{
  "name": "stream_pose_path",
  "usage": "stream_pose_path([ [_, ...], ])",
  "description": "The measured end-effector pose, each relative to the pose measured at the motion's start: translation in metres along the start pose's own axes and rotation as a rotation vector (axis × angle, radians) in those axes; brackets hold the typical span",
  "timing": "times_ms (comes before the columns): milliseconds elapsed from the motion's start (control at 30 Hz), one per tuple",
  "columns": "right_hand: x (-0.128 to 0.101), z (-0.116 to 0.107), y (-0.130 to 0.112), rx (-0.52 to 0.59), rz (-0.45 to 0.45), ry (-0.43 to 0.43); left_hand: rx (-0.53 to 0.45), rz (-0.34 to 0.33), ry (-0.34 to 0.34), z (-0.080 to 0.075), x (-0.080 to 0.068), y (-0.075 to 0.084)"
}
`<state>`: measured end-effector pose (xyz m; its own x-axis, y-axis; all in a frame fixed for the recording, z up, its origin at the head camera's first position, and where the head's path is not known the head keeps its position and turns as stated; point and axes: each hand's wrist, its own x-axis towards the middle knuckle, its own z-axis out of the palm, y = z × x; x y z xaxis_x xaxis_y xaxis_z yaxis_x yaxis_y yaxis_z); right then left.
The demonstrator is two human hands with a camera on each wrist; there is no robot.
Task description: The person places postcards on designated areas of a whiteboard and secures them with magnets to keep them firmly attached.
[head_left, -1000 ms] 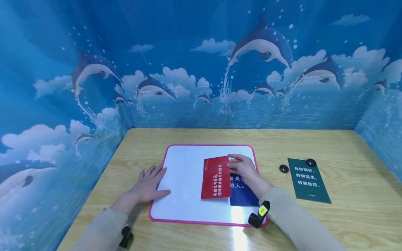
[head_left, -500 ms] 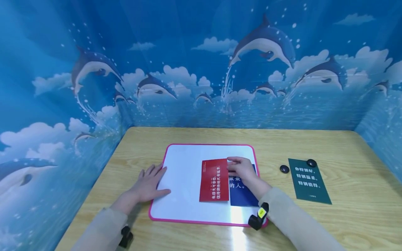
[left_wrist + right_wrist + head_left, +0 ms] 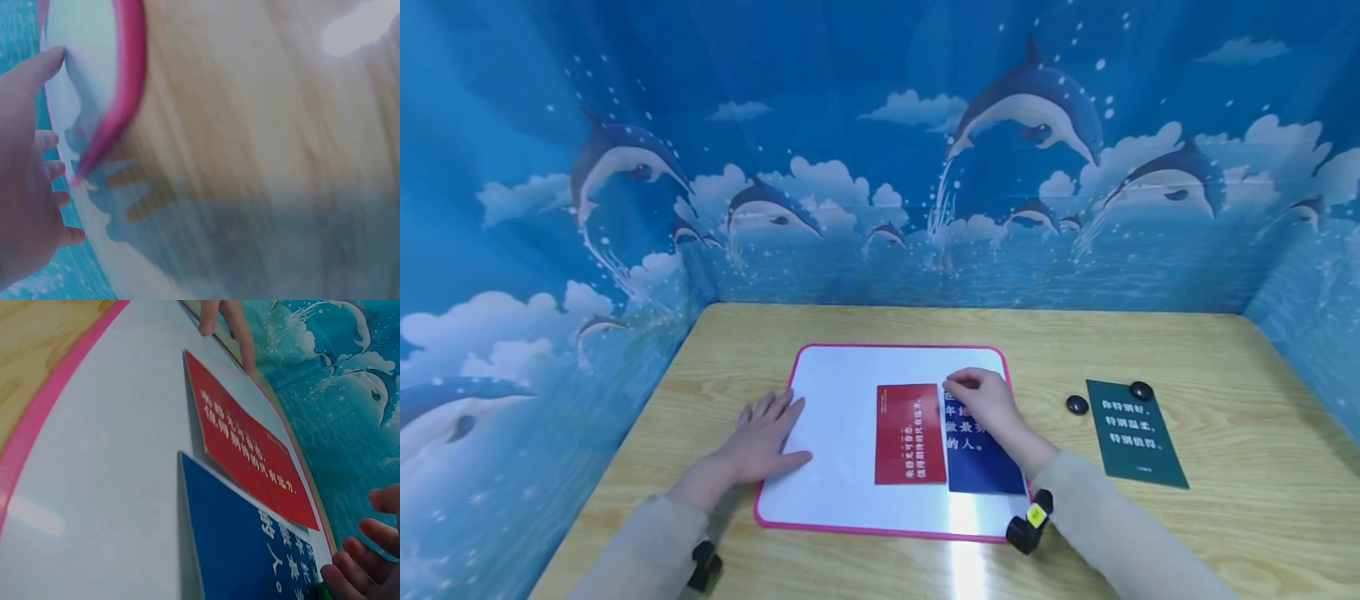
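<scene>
A white board (image 3: 835, 383) with a pink rim lies on the wooden table. My left hand (image 3: 758, 442) rests over its left edge with fingers spread; the left wrist view shows the thumb (image 3: 44, 69) over the white surface. On the board's right half lie a red card (image 3: 891, 442) and, beside it, a dark blue card (image 3: 981, 475), both with white writing. My right hand (image 3: 988, 408) is over the upper part of the blue card, fingers loosely bent, apart from the red card. A small green thing (image 3: 323, 591) shows under its fingers in the right wrist view.
To the right of the board lies a dark green card (image 3: 1138, 454) with white writing. One round black magnet-like piece (image 3: 1142, 390) sits on its top edge, another black piece (image 3: 1077, 405) just left of it. A dolphin-print curtain (image 3: 880, 167) surrounds the table's back and sides.
My right hand has lowered the red card onto the board, slightly left and nearer me, then let go and drawn back to the right over the blue card. The left hand stays put.
</scene>
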<state>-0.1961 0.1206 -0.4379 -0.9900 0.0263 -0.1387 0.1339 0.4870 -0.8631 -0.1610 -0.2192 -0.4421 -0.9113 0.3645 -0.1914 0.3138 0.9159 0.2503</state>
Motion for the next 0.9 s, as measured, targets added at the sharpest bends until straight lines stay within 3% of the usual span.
stream_pose_path([
  [233, -0.003, -0.010, 0.005, -0.143, -0.146, 0.003, -0.002, 0.081, 0.037, -0.003, 0.008, 0.028],
  [500, -0.004, -0.029, 0.006, -0.263, -0.222, 0.039, 0.053, 0.166, 0.007, -0.008, 0.024, 0.066],
  [733, -0.003, -0.047, 0.007, -0.265, -0.184, 0.036, 0.125, 0.271, -0.064, 0.001, 0.039, 0.104],
  [900, -0.005, -0.054, 0.008, -0.280, -0.140, 0.036, 0.189, 0.280, -0.135, 0.015, 0.045, 0.118],
])
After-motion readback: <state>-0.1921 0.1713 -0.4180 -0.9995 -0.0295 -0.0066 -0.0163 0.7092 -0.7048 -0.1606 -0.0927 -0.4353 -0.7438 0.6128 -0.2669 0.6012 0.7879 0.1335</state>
